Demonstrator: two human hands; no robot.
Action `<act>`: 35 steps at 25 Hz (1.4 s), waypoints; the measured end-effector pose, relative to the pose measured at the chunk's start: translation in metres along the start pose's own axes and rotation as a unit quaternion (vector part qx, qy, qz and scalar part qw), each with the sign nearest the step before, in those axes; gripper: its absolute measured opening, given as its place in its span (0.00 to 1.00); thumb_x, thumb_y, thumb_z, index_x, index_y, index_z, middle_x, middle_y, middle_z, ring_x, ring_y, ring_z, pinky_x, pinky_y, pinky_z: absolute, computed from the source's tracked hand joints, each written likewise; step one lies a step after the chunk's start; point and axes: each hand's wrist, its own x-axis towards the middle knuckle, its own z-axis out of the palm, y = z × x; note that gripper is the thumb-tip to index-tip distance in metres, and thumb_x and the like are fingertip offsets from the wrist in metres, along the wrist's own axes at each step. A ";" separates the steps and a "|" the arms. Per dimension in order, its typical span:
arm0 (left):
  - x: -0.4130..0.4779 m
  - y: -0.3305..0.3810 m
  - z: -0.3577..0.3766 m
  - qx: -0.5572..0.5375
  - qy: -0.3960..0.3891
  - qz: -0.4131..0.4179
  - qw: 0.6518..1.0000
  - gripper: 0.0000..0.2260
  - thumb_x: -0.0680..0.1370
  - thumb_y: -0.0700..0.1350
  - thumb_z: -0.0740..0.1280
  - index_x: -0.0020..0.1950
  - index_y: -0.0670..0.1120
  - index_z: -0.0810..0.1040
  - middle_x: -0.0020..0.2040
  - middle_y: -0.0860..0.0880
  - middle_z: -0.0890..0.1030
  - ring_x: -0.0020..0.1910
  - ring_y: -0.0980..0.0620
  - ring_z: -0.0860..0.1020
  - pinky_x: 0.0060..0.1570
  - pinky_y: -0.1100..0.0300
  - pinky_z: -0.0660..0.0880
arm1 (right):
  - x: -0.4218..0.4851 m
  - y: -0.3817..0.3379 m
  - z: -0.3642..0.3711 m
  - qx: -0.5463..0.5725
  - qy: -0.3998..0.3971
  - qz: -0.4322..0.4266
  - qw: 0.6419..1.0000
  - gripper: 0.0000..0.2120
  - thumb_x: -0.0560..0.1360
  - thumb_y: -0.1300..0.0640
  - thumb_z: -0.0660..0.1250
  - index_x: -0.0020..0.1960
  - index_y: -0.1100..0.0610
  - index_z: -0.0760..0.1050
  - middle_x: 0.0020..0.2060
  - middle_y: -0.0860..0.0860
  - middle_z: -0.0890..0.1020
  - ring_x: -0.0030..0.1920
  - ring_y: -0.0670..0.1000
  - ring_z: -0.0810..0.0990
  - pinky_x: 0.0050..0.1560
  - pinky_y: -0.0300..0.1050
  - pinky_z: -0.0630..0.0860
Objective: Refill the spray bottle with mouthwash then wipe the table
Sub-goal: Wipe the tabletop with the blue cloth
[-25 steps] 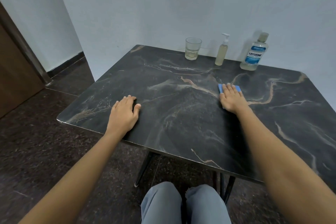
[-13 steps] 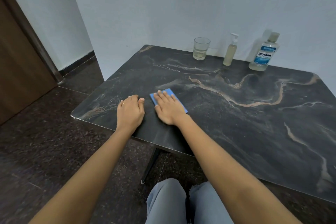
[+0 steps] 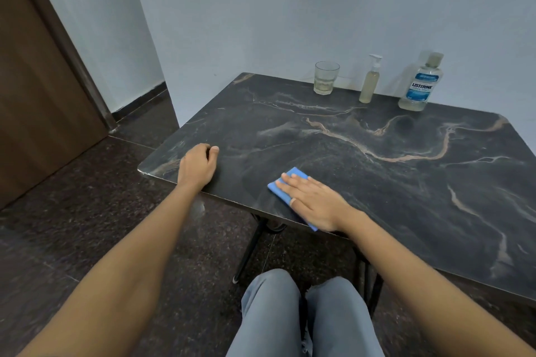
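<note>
Blue cloth [image 3: 293,180] sits at the table [image 3: 377,182] front edge, pinned flat under the right hand [image 3: 316,201], fingers straight, together. Left hand [image 3: 197,166] rests nearby, fingers curled, holding nothing. Spray bottle [image 3: 369,87] and mouthwash [image 3: 419,87] stand by the wall.

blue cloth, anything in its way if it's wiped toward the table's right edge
Nothing visible does. The right hand presses the blue cloth at the near edge; the glass, spray bottle and mouthwash bottle stand along the far edge.

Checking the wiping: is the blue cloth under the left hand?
No, the right hand presses the blue cloth; the left hand holds nothing.
</note>
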 end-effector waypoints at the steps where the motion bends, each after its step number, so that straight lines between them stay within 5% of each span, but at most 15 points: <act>1: 0.004 -0.009 -0.004 0.029 -0.013 0.017 0.999 0.17 0.82 0.51 0.55 0.56 0.41 0.77 0.54 0.42 0.80 0.55 0.39 0.76 0.55 0.46 0.71 | 0.005 0.011 -0.003 -0.005 0.002 0.016 1.000 0.24 0.83 0.50 0.46 0.78 0.48 0.48 0.78 0.46 0.49 0.77 0.45 0.47 0.76 0.46 0.44; 5: 0.025 -0.037 -0.013 0.091 -0.055 0.059 0.993 0.19 0.81 0.52 0.58 0.65 0.41 0.73 0.61 0.41 0.78 0.61 0.40 0.74 0.59 0.47 0.70 | 0.036 0.066 -0.014 -0.001 0.016 0.112 0.994 0.24 0.83 0.51 0.46 0.78 0.50 0.48 0.78 0.49 0.50 0.78 0.47 0.48 0.76 0.48 0.45; 15: 0.034 -0.053 0.004 0.075 0.026 0.087 0.993 0.17 0.81 0.52 0.58 0.63 0.43 0.74 0.57 0.45 0.80 0.56 0.44 0.76 0.55 0.49 0.70 | 0.174 0.128 -0.028 0.025 0.033 0.258 0.965 0.26 0.82 0.50 0.42 0.79 0.54 0.45 0.78 0.51 0.46 0.78 0.51 0.44 0.76 0.52 0.42; 21: 0.033 -0.052 0.004 0.055 0.040 0.092 0.993 0.15 0.82 0.49 0.58 0.62 0.43 0.75 0.57 0.46 0.80 0.57 0.45 0.76 0.56 0.50 0.70 | 0.231 0.048 -0.023 -0.016 0.016 0.143 0.989 0.26 0.82 0.51 0.44 0.79 0.57 0.47 0.78 0.53 0.49 0.78 0.52 0.48 0.77 0.53 0.46; 27: 0.025 -0.045 -0.003 0.037 0.098 -0.009 0.994 0.15 0.82 0.50 0.54 0.47 0.46 0.77 0.44 0.45 0.82 0.45 0.42 0.78 0.42 0.51 0.70 | 0.198 -0.081 0.011 -0.002 -0.002 -0.033 0.999 0.26 0.82 0.51 0.45 0.79 0.54 0.47 0.78 0.51 0.49 0.78 0.50 0.47 0.76 0.51 0.44; 35: 0.017 -0.039 -0.011 -0.026 0.101 -0.055 0.993 0.19 0.82 0.54 0.53 0.38 0.44 0.71 0.36 0.47 0.76 0.37 0.45 0.74 0.38 0.52 0.68 | 0.057 -0.048 0.013 0.010 0.003 -0.138 0.990 0.24 0.83 0.50 0.46 0.78 0.49 0.48 0.78 0.45 0.49 0.77 0.43 0.45 0.75 0.39 0.39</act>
